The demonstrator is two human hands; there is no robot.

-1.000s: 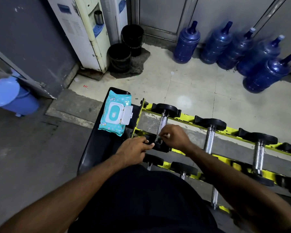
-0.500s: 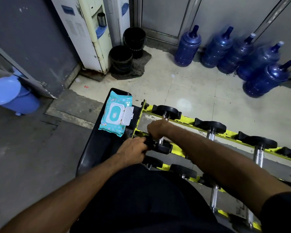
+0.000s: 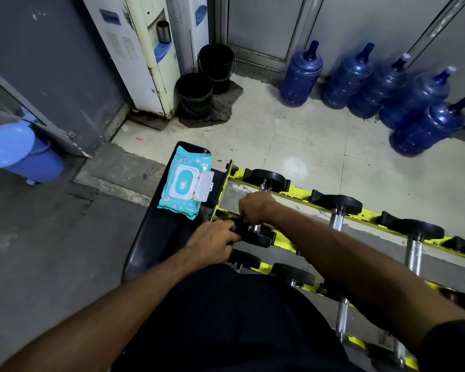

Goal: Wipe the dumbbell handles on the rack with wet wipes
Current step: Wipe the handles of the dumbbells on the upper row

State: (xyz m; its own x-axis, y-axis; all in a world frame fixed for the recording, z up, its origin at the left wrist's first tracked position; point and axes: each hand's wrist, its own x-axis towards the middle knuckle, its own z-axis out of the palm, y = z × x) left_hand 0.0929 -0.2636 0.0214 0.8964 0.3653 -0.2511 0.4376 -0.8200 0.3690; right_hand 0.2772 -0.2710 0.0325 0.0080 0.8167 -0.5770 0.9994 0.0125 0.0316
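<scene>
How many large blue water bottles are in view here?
5, in a row at the upper right: leftmost bottle stands apart; second bottle, third bottle and fourth bottle crowd together; fifth bottle is nearest, at the right end. More may lie beyond the frame edge.

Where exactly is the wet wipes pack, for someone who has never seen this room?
Find the yellow dumbbell rack. At its left end stands a black pad, and the wet wipes pack lies on it. It is the only turquoise thing there, white lid flipped open.
</scene>
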